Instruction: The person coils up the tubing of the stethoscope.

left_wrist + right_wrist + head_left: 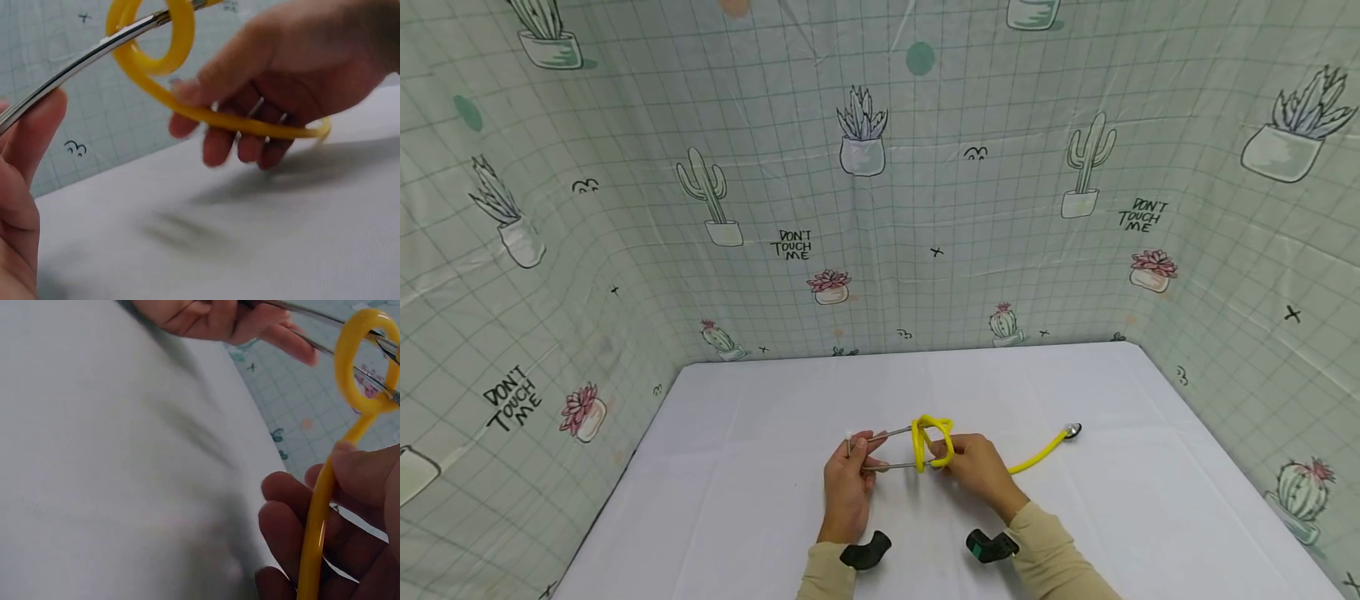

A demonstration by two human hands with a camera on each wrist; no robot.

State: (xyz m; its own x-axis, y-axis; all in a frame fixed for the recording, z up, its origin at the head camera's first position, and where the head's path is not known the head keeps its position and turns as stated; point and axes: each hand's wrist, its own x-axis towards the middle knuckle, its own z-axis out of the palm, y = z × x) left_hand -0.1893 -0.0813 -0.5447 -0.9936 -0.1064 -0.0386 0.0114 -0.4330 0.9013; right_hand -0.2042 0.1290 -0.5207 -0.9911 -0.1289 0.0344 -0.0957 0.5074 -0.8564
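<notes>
A stethoscope with yellow tubing (pixel 1037 457) and two metal ear tubes (pixel 895 466) is held over the white table. My left hand (pixel 846 493) grips the ear tubes near their ear ends, and they point right. Around their other end the yellow tubing forms loops, seen up close in the left wrist view. Just below these loops, my right hand (pixel 981 472) pinches the tubing (pixel 320 500) between thumb and fingers. From there the tubing runs off to the right, ending in a metal chest piece (pixel 1072 430) over the table's right half.
The white-covered table (pixel 737 433) spreads out on all sides of the hands. A fabric backdrop (pixel 887 208) with a grid and potted cactus prints stands behind it and along both sides. Black wrist devices (pixel 867 551) sit at both beige sleeves (pixel 1052 542).
</notes>
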